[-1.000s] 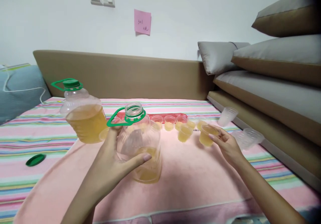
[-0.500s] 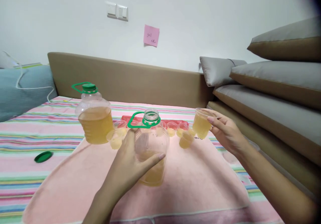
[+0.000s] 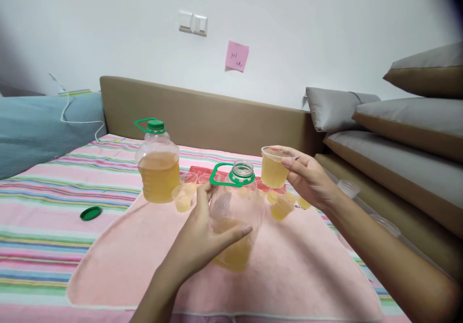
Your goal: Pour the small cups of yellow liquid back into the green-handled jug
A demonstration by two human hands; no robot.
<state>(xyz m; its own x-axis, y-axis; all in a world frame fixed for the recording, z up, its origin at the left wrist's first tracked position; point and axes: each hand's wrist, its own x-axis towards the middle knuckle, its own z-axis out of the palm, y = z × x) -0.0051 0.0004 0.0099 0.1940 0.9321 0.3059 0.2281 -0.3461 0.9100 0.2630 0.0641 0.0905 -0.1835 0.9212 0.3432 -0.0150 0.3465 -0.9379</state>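
My left hand [image 3: 206,231] is wrapped round the left side of an uncapped clear bottle [image 3: 237,246] with a green handle ring and yellow liquid low inside. In my right hand [image 3: 307,173] is a clear plastic cup [image 3: 274,168] of yellow liquid, pinched at its rim, raised to the right of the bottle's mouth. Small cups with yellow liquid stand behind the bottle, one [image 3: 183,200] to its left and another [image 3: 281,209] to its right, tilted in view. A red item [image 3: 197,170] lies behind them, partly hidden.
A capped second bottle [image 3: 159,176] of yellow liquid stands at left. A green cap [image 3: 90,213] lies on the striped sheet [image 3: 47,246]. Grey cushions [image 3: 398,159] are stacked at right, with clear cups [image 3: 385,224] beside them. A pink mat [image 3: 144,265] lies beneath.
My right hand has brought the cup leftward, closer to the bottle's mouth. My left hand still holds the bottle. The whole view has shifted, with the room's objects now further right.
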